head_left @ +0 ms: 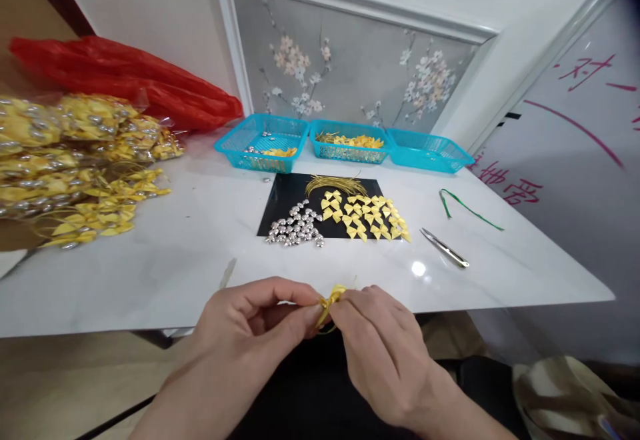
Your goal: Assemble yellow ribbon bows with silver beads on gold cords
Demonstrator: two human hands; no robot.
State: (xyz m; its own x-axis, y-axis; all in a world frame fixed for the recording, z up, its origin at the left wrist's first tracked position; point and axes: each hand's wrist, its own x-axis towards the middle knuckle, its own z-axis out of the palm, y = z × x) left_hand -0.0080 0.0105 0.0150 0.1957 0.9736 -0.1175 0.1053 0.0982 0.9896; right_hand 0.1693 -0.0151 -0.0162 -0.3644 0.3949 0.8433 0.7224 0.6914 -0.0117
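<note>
Between my two hands, just off the table's front edge, is a yellow ribbon bow (337, 292) with a thin gold cord looped below it. My left hand (265, 327) pinches it from the left with thumb and forefinger. From the other side my right hand (383, 347) grips it, its fingers bent over and hiding part of the bow. Beyond them a black mat (285, 193) carries silver bells or beads (295, 227), several yellow bows (367, 213) and a bundle of gold cords (335, 185).
Three blue baskets (230, 147) line the back; the middle one holds yellow bows. Small scissors or snips (445, 248) and a green string (470, 209) lie at right. Bagged yellow bow ornaments (80, 160) and a red bag (135, 77) fill the left side of the white table (165, 280).
</note>
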